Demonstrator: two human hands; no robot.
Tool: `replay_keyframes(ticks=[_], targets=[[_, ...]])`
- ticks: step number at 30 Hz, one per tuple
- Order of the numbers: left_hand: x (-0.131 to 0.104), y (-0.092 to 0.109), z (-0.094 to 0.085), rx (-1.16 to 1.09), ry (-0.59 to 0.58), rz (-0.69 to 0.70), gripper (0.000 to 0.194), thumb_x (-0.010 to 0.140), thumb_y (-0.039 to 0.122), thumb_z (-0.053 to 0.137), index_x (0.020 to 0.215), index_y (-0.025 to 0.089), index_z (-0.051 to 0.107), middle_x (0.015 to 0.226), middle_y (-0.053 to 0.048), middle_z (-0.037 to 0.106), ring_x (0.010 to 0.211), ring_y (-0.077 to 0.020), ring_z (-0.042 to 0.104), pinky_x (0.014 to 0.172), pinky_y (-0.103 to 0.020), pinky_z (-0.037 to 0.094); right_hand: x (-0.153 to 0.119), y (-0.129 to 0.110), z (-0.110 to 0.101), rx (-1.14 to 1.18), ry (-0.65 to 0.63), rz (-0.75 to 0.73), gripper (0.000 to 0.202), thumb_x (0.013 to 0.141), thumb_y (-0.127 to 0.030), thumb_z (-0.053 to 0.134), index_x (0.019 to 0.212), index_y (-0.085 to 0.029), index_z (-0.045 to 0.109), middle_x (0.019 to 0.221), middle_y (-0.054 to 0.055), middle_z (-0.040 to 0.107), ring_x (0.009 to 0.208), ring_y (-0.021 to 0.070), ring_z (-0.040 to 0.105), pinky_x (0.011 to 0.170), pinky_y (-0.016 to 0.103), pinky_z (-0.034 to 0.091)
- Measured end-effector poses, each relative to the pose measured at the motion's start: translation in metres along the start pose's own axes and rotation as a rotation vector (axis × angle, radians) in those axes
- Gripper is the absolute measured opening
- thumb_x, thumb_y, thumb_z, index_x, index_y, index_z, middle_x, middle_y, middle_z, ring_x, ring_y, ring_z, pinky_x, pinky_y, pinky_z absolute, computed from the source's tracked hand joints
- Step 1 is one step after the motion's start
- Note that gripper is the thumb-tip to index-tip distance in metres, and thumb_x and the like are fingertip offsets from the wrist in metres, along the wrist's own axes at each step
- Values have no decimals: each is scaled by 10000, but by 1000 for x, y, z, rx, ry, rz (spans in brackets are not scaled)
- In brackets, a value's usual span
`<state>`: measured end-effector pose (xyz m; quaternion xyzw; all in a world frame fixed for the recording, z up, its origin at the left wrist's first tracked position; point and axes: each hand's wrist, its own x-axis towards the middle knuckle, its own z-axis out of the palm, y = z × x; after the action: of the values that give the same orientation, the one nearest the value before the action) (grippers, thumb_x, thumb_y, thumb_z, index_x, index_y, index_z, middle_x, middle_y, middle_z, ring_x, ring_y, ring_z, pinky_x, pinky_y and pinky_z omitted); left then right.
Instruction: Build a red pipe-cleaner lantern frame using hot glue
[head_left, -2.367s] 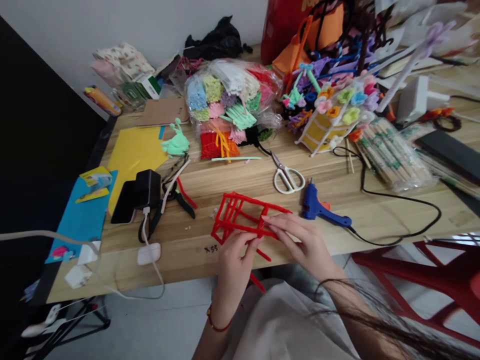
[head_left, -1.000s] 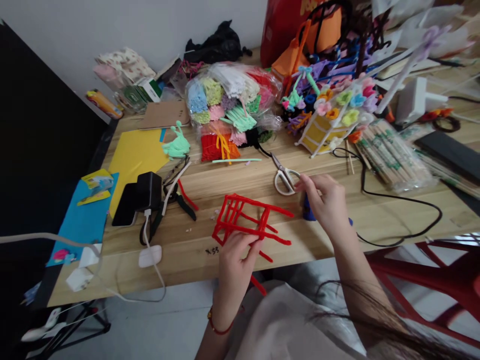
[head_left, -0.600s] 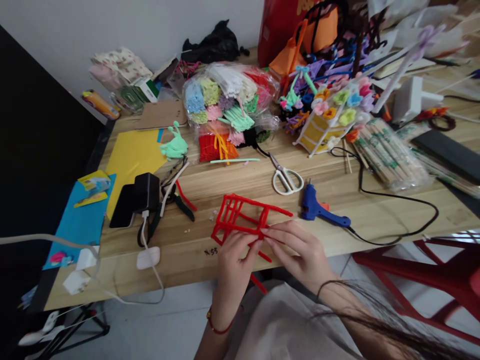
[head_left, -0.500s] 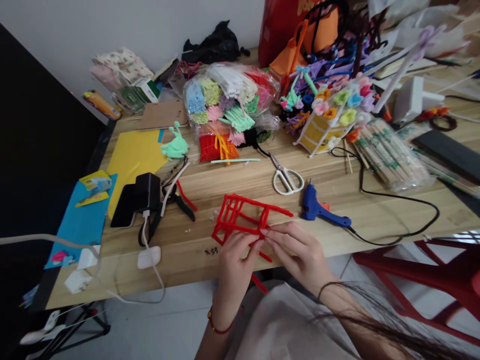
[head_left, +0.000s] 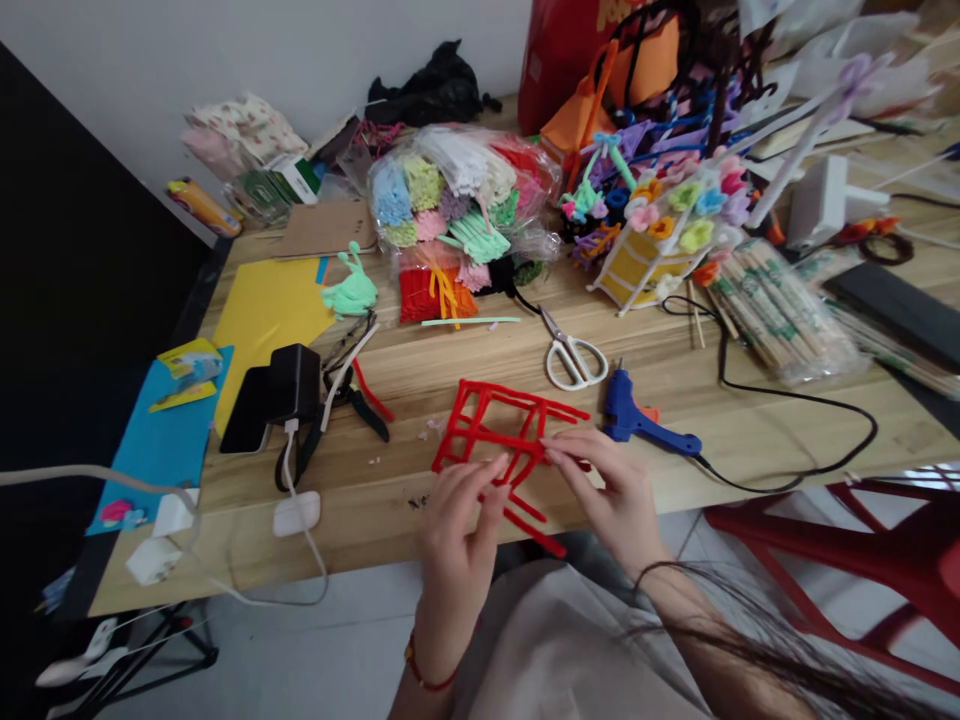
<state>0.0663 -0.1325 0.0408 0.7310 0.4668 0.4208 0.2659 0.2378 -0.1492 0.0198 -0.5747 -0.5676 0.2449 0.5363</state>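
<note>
A frame of red fuzzy stems (head_left: 499, 437) is tilted over the front of the wooden table, with loose red ends reaching toward my lap. My right hand (head_left: 609, 490) pinches the frame at its right side, thumb and index finger on a joint. At the frame's lower left edge is my left hand (head_left: 461, 520), its thumb and fingertips bent close together near a stem; whether they grip it is hard to make out. White-handled scissors (head_left: 574, 358) lie behind the frame, and a blue glue gun (head_left: 637, 415) rests to the right.
Bagged colourful stems (head_left: 457, 190) lie at the back. A yellow basket with fuzzy flowers (head_left: 645, 265) and bundled sticks (head_left: 784, 310) are at the right. Pliers (head_left: 367, 412), a black phone (head_left: 246, 410) and a white cable (head_left: 311, 555) are at the left. A red stool (head_left: 832, 575) stands below.
The red frame has turned and shifted slightly right, showing more of its grid. My left hand has moved a little left and its fingers have come away from the joint. My right hand has shifted slightly right.
</note>
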Motion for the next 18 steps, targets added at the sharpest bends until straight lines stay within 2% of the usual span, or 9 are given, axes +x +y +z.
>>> replay_keyframes(ticks=[2,4,5,7,10,12,14,16,18], targets=[[-9,-5,-8,-40,149,-146,203,931,183,477,1051,213,638,985,-47,681,851,-140,629,774,-268,497,4,4,-1,29,49,91,109,870,-198,618,930,-230,703,921,56,701,849,176,656,708,287,546],[-22,-17,-12,-68,277,-261,140,934,227,478,903,201,612,836,-15,638,721,-114,591,669,-225,483,7,9,-2,74,85,173,89,858,-239,637,924,-228,697,910,55,699,813,173,656,676,282,542],[-28,-24,-11,-57,270,-320,126,926,245,498,861,197,594,785,-3,617,694,-109,577,655,-216,474,9,11,-2,98,108,210,93,850,-256,649,928,-224,687,901,54,698,797,171,657,669,282,542],[-40,-39,-6,-54,184,-408,100,895,279,553,866,190,587,770,-6,611,681,-109,571,623,-204,464,11,15,-2,148,159,264,131,823,-278,681,936,-217,653,876,47,693,776,167,660,664,282,543],[-52,-49,6,-147,81,-474,163,884,309,567,992,188,578,868,-38,624,696,-113,575,604,-204,470,13,21,-3,180,200,293,175,791,-296,713,907,-212,612,840,33,682,765,163,660,661,279,543],[-52,-49,13,-186,82,-464,243,898,307,548,1115,199,542,934,-52,605,719,-113,572,623,-211,479,13,23,-5,159,202,297,175,782,-306,721,876,-207,611,819,28,678,739,158,655,666,284,540],[-46,-46,18,-146,91,-392,313,894,291,560,1193,214,512,944,-46,574,704,-105,547,644,-222,483,13,26,-7,146,211,303,179,769,-315,734,843,-203,614,800,22,671,715,154,650,667,286,537],[-36,-43,22,-32,61,-273,334,865,267,606,1189,224,537,947,-37,550,666,-94,512,667,-242,486,14,28,-9,167,213,317,188,755,-318,747,820,-202,615,785,18,661,707,153,646,665,285,534],[-25,-43,26,77,18,-150,252,843,240,635,1092,224,600,980,-41,539,678,-94,518,694,-259,493,15,29,-11,200,193,324,185,755,-326,746,805,-201,619,774,16,645,696,150,638,658,288,536]])
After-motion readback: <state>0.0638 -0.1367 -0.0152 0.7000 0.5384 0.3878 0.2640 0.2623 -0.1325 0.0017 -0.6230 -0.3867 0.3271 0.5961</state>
